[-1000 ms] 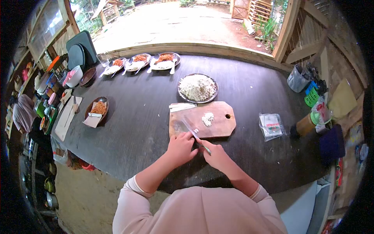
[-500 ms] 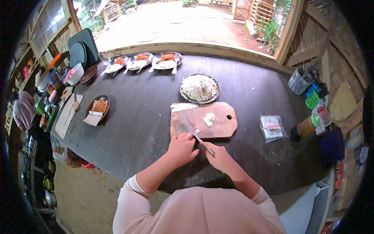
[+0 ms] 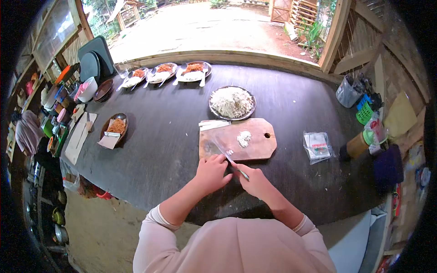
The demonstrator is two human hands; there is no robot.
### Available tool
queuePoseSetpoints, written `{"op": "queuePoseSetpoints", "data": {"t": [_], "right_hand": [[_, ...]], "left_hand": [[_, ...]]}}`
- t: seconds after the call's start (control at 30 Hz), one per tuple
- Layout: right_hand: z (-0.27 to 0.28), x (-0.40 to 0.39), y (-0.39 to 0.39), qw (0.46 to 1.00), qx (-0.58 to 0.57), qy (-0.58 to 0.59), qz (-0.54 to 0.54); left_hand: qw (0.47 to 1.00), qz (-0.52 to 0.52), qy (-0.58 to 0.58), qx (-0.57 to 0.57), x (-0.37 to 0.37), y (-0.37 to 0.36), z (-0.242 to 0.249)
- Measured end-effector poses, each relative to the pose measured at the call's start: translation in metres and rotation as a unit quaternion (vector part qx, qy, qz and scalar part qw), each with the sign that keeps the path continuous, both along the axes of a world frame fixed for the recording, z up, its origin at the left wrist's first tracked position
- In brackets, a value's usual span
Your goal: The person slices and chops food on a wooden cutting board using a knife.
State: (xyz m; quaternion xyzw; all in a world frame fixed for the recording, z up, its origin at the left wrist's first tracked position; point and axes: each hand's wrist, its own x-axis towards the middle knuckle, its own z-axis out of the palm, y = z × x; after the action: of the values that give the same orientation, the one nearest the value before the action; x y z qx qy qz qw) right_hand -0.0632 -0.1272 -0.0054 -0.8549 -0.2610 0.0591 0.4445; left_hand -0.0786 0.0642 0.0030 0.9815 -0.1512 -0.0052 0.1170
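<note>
My right hand (image 3: 253,183) is closed round the handle of a knife (image 3: 221,144), its blade slanting across the front left of the wooden cutting board (image 3: 261,151). Just left of it, my left hand (image 3: 212,172) rests on the board's front edge with its fingers bent and pressed together. Whatever lies under those fingers is hidden. A few small white bits (image 3: 230,152) sit beside the blade. Farther up the board is a small heap of chopped white pieces (image 3: 244,138). Pale flat strips (image 3: 213,124) lie along the back left edge.
Behind the board stands a plate heaped with white shreds (image 3: 232,102). Three plates of food (image 3: 194,68) line the back edge. To the left are a brown bowl with orange shreds (image 3: 118,126) and another knife (image 3: 87,123) on cardboard. A plastic packet (image 3: 317,146) lies right.
The knife blade has shifted slightly on the board, staying beside the left fingers. Both hands keep nearly the same place. The view has tilted a little.
</note>
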Motion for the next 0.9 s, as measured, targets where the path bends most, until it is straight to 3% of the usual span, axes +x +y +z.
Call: {"op": "queuePoseSetpoints", "data": {"t": [0.4,0.63,0.83,0.9], "right_hand": [[0.002,-0.002,-0.003,1.000,0.026,0.007,0.010],[0.007,0.002,0.004,0.999,-0.027,0.028,0.000],[-0.004,0.004,-0.001,0.999,0.046,-0.008,0.019],[0.003,0.006,0.004,1.000,-0.008,0.014,0.007]], "left_hand": [[1.000,-0.008,-0.005,0.018,-0.001,0.001,0.003],[1.000,-0.002,-0.009,-0.003,-0.003,-0.001,0.004],[1.000,-0.007,0.002,0.017,-0.001,0.001,0.002],[1.000,-0.004,0.002,0.002,-0.001,0.000,0.002]]}}
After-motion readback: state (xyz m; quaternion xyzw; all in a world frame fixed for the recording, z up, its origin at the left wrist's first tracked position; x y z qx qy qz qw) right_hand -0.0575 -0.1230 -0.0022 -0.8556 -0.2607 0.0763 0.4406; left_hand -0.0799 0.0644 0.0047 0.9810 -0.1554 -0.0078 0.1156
